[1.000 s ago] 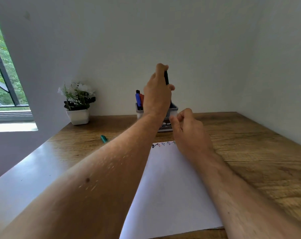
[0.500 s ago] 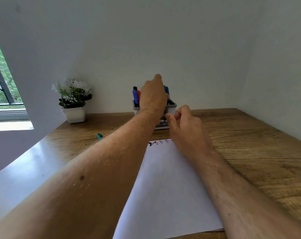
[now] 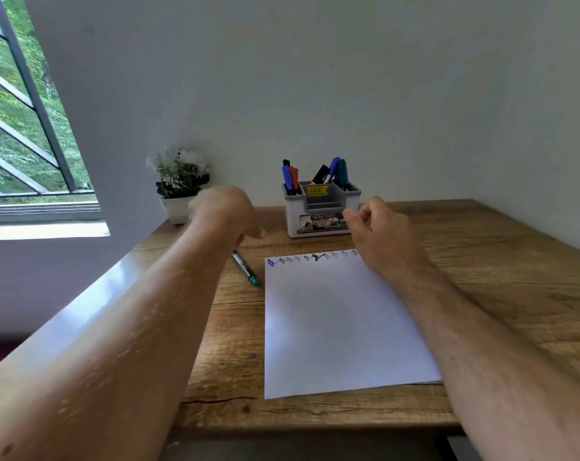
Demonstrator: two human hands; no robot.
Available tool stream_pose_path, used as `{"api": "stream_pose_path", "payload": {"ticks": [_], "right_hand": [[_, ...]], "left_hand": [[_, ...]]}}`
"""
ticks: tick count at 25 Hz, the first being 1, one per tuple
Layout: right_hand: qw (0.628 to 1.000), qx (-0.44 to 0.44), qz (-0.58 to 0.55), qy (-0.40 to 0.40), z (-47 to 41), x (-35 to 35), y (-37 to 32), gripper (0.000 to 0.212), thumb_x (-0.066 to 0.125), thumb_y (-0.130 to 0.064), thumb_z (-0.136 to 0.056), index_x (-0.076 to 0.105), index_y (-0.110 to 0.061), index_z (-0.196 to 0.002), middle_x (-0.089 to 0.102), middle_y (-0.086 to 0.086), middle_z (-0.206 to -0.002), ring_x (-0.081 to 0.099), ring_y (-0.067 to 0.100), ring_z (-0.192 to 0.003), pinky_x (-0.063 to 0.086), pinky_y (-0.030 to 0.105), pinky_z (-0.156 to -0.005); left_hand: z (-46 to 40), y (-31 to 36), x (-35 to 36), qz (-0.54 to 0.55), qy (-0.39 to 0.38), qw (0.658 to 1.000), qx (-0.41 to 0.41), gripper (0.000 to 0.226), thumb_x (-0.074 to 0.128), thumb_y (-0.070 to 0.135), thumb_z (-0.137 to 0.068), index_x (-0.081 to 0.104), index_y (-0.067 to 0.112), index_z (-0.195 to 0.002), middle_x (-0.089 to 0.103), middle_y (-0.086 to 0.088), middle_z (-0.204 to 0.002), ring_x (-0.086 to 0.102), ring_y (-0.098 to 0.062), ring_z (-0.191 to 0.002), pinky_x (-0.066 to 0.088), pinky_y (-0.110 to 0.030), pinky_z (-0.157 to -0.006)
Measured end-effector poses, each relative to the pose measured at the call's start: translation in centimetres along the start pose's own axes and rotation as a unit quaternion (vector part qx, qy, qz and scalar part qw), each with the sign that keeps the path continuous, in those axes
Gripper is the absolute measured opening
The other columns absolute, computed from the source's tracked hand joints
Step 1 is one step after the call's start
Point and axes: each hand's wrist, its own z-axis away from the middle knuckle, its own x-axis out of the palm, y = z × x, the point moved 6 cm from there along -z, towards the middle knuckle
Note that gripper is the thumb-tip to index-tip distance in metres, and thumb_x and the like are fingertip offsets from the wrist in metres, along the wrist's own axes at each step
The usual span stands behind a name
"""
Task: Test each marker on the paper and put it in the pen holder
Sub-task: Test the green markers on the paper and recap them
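Head | left hand [image 3: 227, 211] loosely curled, empty | right hand [image 3: 378, 232] loosely curled, empty

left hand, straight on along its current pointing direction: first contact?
Likely the green-capped marker on the desk: the left hand curls down just above its far end. The hand is motion-blurred and depth is unclear, so it may meet bare desk first.
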Motion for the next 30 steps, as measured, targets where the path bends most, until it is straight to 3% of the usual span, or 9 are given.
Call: {"api": "stream_pose_path", "payload": {"ticks": [4,8,11,15,18,21,23,27,30], "right_hand": [[1.000,0.003,0.001,0.003,0.0,0.0,0.3,0.031,0.049,-0.047,-0.098,0.053,-0.019,-0.088,0.060,-0.003,-0.076,0.057,0.015,-0.068,0.035,0.027,-0.055],[1.000,0.000,0.014,0.004,-0.1,0.0,0.3,0.034,0.048,-0.049,-0.098,0.054,-0.017,-0.086,0.059,-0.003,-0.072,0.057,0.017,-0.066,0.036,0.028,-0.054],[1.000,-0.005,0.021,-0.001,0.0,0.0,-0.1,0.037,0.046,-0.051,-0.099,0.054,-0.018,-0.085,0.058,-0.004,-0.070,0.054,0.011,-0.062,0.032,0.025,-0.050],[0.999,-0.017,0.030,-0.014,0.2,-0.1,-0.8,0.039,0.045,-0.051,-0.099,0.054,-0.018,-0.080,0.057,-0.004,-0.068,0.050,0.006,-0.059,0.028,0.024,-0.048],[0.998,-0.042,0.037,-0.026,0.5,-0.2,-1.7,0.039,0.045,-0.050,-0.100,0.049,-0.023,-0.072,0.053,-0.006,-0.064,0.048,0.005,-0.056,0.027,0.024,-0.047],[0.996,-0.088,0.013,-0.032,0.8,-0.3,-2.7,0.039,0.042,-0.050,-0.100,0.048,-0.026,-0.070,0.054,-0.007,-0.062,0.051,0.007,-0.055,0.031,0.025,-0.046],[0.992,-0.117,-0.032,-0.032,1.1,-0.5,-3.2,0.043,0.037,-0.056,-0.098,0.057,-0.023,-0.079,0.061,-0.003,-0.065,0.058,0.014,-0.059,0.041,0.029,-0.048],[0.987,-0.114,-0.110,-0.028,1.2,-0.9,-3.1,0.048,0.040,-0.064,-0.091,0.064,-0.025,-0.104,0.069,-0.005,-0.076,0.066,0.009,-0.071,0.051,0.029,-0.058],[0.987,-0.120,-0.107,-0.029,1.1,-0.8,-2.9,0.029,0.055,-0.048,-0.096,0.067,-0.025,-0.108,0.069,-0.008,-0.077,0.066,0.008,-0.071,0.052,0.028,-0.059]], "left_hand": [[0.0,-2.4,1.9,-0.033,-0.022,0.998,-0.054,0.058,0.081,0.065,-0.062,0.072,0.015,-0.092,0.074,-0.003,-0.087,0.073,-0.021,-0.083,0.060,-0.036,-0.079],[0.0,-1.9,2.0,-0.009,-0.007,0.998,-0.054,0.047,0.087,0.050,-0.066,0.070,0.013,-0.089,0.072,-0.005,-0.087,0.071,-0.024,-0.082,0.057,-0.032,-0.064],[-0.1,-1.3,2.3,0.030,0.002,0.999,-0.043,0.033,0.085,0.038,-0.071,0.068,0.012,-0.081,0.070,-0.005,-0.079,0.069,-0.023,-0.076,0.055,-0.032,-0.060],[0.1,-1.4,1.8,0.186,0.018,0.982,-0.035,0.025,0.076,0.031,-0.080,0.071,0.009,-0.070,0.070,-0.002,-0.053,0.066,-0.015,-0.047,0.057,-0.027,-0.056],[0.6,-1.1,-0.3,0.356,0.096,0.929,0.009,0.029,0.076,0.037,-0.081,0.074,0.009,-0.073,0.072,-0.002,-0.062,0.068,-0.013,-0.055,0.059,-0.029,-0.063],[2.5,1.1,-0.7,0.592,0.036,0.801,0.083,0.021,0.074,0.026,-0.086,0.074,0.005,-0.086,0.074,-0.006,-0.069,0.067,-0.013,-0.055,0.059,-0.028,-0.058],[3.7,3.0,-0.5,0.650,-0.012,0.750,0.119,0.019,0.072,0.021,-0.089,0.070,0.003,-0.094,0.074,-0.007,-0.070,0.067,-0.014,-0.056,0.062,-0.030,-0.061],[4.9,5.5,0.7,0.674,-0.081,0.716,0.163,0.028,0.072,0.015,-0.089,0.065,-0.002,-0.110,0.076,-0.018,-0.089,0.071,-0.018,-0.067,0.061,-0.026,-0.058],[5.3,6.4,1.6,0.678,-0.123,0.700,0.188,0.023,0.074,0.011,-0.086,0.068,-0.002,-0.105,0.072,-0.019,-0.092,0.068,-0.018,-0.072,0.058,-0.022,-0.055]]}}
